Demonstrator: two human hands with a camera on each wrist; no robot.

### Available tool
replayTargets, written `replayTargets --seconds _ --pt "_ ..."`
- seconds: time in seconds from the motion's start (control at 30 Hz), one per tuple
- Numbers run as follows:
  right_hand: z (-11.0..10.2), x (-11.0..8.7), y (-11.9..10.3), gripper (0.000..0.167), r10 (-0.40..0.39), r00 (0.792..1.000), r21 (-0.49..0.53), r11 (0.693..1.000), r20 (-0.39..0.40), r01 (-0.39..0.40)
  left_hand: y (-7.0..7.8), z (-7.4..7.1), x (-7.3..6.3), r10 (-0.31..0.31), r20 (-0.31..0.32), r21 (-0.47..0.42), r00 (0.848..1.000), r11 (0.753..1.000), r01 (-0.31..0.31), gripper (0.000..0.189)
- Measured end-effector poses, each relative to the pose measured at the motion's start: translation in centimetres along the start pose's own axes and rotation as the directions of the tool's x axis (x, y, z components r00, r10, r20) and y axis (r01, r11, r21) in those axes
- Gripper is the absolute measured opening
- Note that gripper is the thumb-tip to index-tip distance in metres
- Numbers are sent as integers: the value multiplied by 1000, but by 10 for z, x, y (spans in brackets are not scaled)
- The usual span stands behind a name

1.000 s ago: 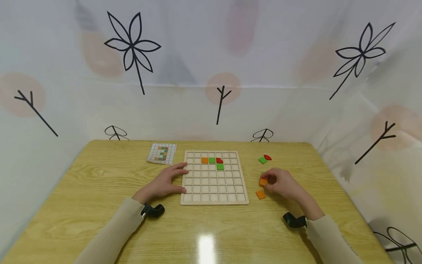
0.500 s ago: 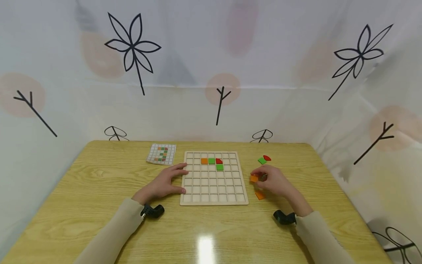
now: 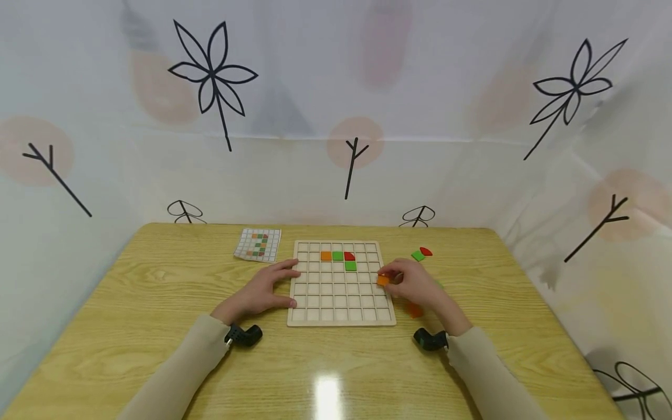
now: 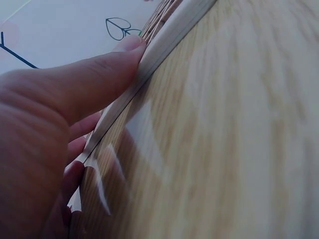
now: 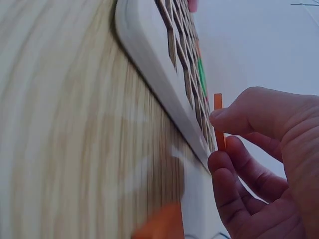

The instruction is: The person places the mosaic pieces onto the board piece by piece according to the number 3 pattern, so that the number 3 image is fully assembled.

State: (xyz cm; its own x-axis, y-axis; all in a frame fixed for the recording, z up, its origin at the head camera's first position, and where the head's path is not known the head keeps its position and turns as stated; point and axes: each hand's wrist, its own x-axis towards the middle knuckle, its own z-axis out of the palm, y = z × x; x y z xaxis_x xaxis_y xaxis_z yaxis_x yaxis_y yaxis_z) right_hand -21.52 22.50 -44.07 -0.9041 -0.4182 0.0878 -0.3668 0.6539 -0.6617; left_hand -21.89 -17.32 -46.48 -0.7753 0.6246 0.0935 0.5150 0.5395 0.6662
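Left hand (image 4: 55,109) touching wooden board (image 4: 162,45), wood-grain tabletop (image 4: 224,129)

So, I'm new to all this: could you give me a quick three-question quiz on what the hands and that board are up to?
1. True or false: the right hand pinches a green tile.
2. The left hand touches: A) the paper card, B) the wooden board, C) the cloth wall.
3. Count: how many coloured tiles sit in the cells?

Key: 1. False, it pinches an orange tile. 2. B. 3. Four: one orange, two green, one red.
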Motion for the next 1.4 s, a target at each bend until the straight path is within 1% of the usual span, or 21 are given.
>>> replayTargets --seconds 0.2,0.37,0.5,0.6,0.67,0.73,0.93,1.07,1.3,1.4 --pt "10 13 -6 29 7 1000 16 1000 17 -7 -1 0 1 -3 3 -2 1000 1000 3 69" --pt "17 22 -14 26 1 999 35 999 36 -3 0 0 1 15 -4 4 1000 1000 -15 69" --pt "22 30 -19 24 -12 999 36 999 46 11 -1 0 1 18 -4 5 1000 1000 -18 69" --pt "27 36 -20 23 -38 998 37 999 48 36 -2 0 1 4 3 -4 1000 1000 -4 69" --pt "30 39 -21 23 -57 997 46 997 48 54 -3 0 1 3 3 -6 1000 1000 -3 69" --pt "32 42 -21 23 -59 997 61 997 50 56 -3 1 1 3 5 -10 1000 1000 -3 69" --pt "37 44 -16 22 -21 998 113 994 66 13 -2 0 1 4 1 -15 1000 1000 -4 69" --pt "37 44 -16 22 -8 997 148 989 74 -3 -1 0 0 20 -9 -6 1000 1000 -20 68" --pt "37 45 -13 20 15 997 194 980 79 -31 -1 1 1 0 1 -14 1000 1000 0 69" --pt "37 45 -12 19 26 997 206 978 80 -42 -2 1 1 0 -2 -18 1000 1000 0 70"
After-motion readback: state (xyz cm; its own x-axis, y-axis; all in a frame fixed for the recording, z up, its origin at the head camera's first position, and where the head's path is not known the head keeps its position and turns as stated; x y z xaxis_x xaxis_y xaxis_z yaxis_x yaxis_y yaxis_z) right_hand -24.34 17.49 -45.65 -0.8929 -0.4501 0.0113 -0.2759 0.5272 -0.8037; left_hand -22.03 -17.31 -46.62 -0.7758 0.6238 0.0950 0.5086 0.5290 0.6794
